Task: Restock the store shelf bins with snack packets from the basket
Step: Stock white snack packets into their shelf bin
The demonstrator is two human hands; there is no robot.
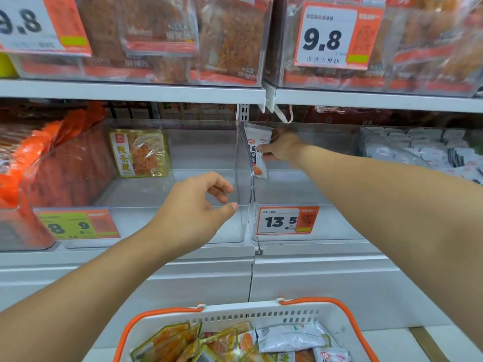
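While the left hand [194, 205] is hovering loosely curled, gripping nothing, the right hand [281, 147] is pinching a white snack packet [257, 152] inside the clear bin [300, 194], basket [261, 313] sitting below.

basket [261, 313]: near side cut off by bottom edge | white packet [257, 152]: partly hidden behind right hand [283, 147] and clear divider [244, 163] | left price tag [31, 24]: cropped by frame | top-shelf packets [162, 35]: print blurred

basket [337, 313] wht w/ orange rim | held pkt [257, 152] wht+orange | tags [287, 220] orange/wht
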